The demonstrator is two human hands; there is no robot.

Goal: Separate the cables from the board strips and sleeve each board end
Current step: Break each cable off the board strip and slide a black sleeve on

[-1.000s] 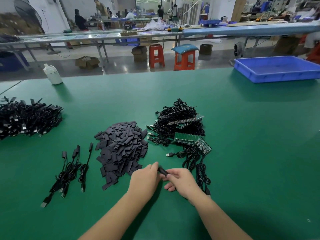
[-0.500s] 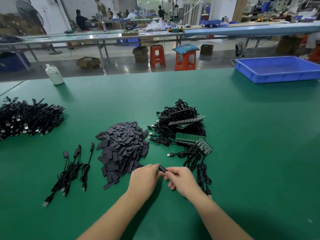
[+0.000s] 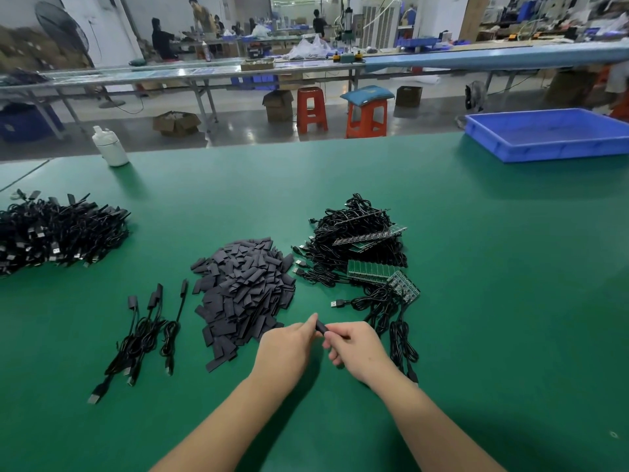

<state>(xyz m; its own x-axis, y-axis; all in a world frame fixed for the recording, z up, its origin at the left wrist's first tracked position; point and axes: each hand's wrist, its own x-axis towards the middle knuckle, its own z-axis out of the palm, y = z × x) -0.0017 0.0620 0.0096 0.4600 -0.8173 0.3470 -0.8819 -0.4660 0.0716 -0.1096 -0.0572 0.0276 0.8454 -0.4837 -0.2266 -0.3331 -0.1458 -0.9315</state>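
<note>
My left hand (image 3: 289,349) and my right hand (image 3: 357,352) meet near the table's front, both pinching a short black sleeve (image 3: 321,327) between their fingertips. A black cable (image 3: 403,345) trails from under my right hand to the right. Behind the hands lies a heap of flat dark sleeves (image 3: 243,291). To its right sits a tangle of black cables with green board strips (image 3: 371,269). A few sleeved cables (image 3: 146,332) lie at the left front.
A big pile of black cables (image 3: 54,233) lies at the far left. A white bottle (image 3: 109,146) stands at the back left edge, a blue tray (image 3: 548,134) at the back right. People work at distant benches.
The hands have stayed together on the sleeve, shifting only slightly. The piles have not moved.
</note>
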